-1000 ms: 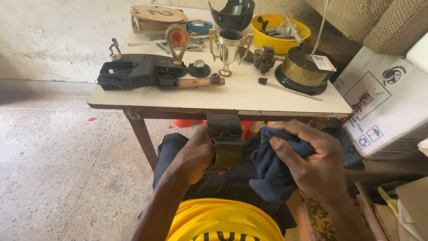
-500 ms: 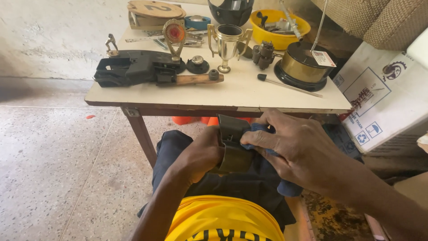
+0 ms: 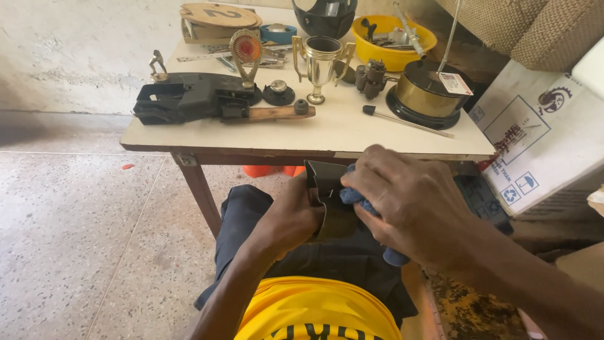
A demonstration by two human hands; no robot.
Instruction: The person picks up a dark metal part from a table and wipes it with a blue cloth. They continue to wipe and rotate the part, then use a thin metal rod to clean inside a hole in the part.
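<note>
Sat at a table [image 3: 352, 135], just beyond the grip, crowded with a brass drum [image 3: 428, 94], a yellow bowl [image 3: 393, 44] and a small cup trophy [image 3: 321, 60]. Held over the lap: a dark metal piece [image 3: 327, 195], upright, wedged between both hands. Left hand [image 3: 292, 217] clenched round its left side. Right hand [image 3: 409, 201] pressed a blue cloth [image 3: 355, 195] against its right face, fingers curled over the cloth.
</note>
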